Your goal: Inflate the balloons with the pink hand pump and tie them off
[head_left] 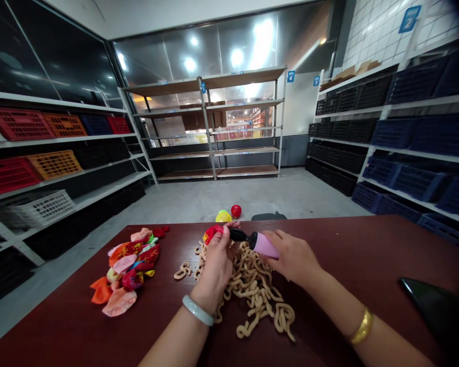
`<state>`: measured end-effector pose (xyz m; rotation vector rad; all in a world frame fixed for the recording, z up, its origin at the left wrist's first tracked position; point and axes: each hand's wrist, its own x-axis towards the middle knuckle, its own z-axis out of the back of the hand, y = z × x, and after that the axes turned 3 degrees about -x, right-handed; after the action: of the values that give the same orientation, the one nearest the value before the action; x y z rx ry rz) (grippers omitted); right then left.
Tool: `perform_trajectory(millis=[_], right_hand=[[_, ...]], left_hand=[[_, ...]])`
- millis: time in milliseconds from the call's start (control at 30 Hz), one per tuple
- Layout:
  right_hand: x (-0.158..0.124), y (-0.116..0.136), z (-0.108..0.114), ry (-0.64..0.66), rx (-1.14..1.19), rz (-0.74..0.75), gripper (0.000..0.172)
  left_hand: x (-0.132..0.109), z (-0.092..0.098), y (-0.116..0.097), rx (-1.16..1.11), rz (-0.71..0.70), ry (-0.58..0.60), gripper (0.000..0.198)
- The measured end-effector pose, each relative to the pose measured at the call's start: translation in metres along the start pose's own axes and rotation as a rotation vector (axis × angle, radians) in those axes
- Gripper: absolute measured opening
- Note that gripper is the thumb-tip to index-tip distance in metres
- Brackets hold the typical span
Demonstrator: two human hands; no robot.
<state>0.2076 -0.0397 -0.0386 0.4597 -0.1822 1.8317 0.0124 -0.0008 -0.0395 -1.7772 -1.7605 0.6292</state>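
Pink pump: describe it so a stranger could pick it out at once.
On the dark red table, find the heap of beige loops in the middle. Just above it the right hand holds the pump, its black nozzle at a red balloon pinched by the left hand. It alone is a smooth pink cylinder.

The left hand (pixel 216 260) has a smooth, pale grey-green bangle (pixel 198 311) round its wrist. The right hand (pixel 292 257) has a gold bangle (pixel 362 326), broad and shiny, on its wrist. Both forearms (pixel 168 341) are bare.

One pump (pixel 262 243), one held balloon (pixel 212 233), two inflated balloons (pixel 236 210), maybe dozen flat balloons (pixel 128 265).
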Motion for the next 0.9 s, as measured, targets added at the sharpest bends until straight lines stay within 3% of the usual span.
perform_trajectory(millis=[200,500,900], right_hand=[[-0.002,-0.001,0.001,-0.039,-0.004,-0.007,0.053],[-0.002,0.002,0.002,-0.058,0.062,-0.030,0.056],[-0.004,0.008,0.000,-0.036,0.189,-0.039,0.055]], left_hand=[[-0.005,-0.004,0.000,0.182,0.004,0.036,0.037],[-0.005,-0.007,-0.014,0.041,-0.014,0.137,0.059],[-0.005,-0.010,-0.014,-0.093,-0.076,0.156,0.025]])
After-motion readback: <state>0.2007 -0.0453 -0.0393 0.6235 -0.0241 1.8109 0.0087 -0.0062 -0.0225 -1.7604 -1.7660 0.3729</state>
